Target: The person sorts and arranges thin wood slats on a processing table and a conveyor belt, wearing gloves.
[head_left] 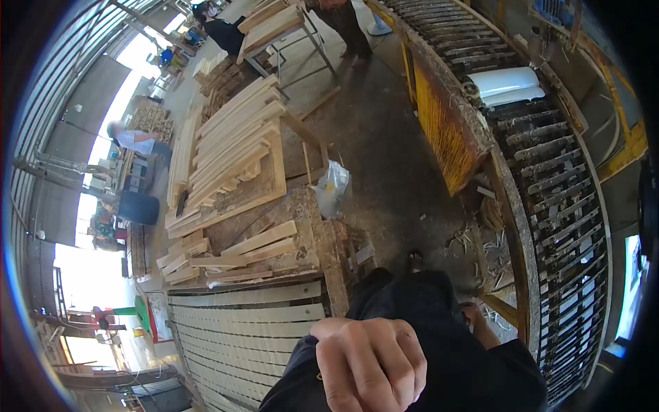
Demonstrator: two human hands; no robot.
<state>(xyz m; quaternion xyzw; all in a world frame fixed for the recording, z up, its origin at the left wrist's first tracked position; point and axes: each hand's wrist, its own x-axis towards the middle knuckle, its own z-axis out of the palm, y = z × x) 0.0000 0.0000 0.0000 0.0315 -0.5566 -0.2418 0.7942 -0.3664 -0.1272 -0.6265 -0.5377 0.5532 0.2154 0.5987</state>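
My left hand is raised close in front of the camera, its fingers curled into a fist. Whatever may be inside those fingers is hidden. Lower down on the right, my right hand hangs beside my dark trousers, small and partly covered, so its finger posture cannot be made out. Left of my legs stands a wooden workbench with loose wood strips lying on it. Slatted pale panels fill the area nearer me, beside the fist.
A roller conveyor runs along my right, with a white roll on it. Long planks lie stacked beyond the bench, and a plastic bag hangs at its edge. Several people are farther off; wood scraps litter the floor.
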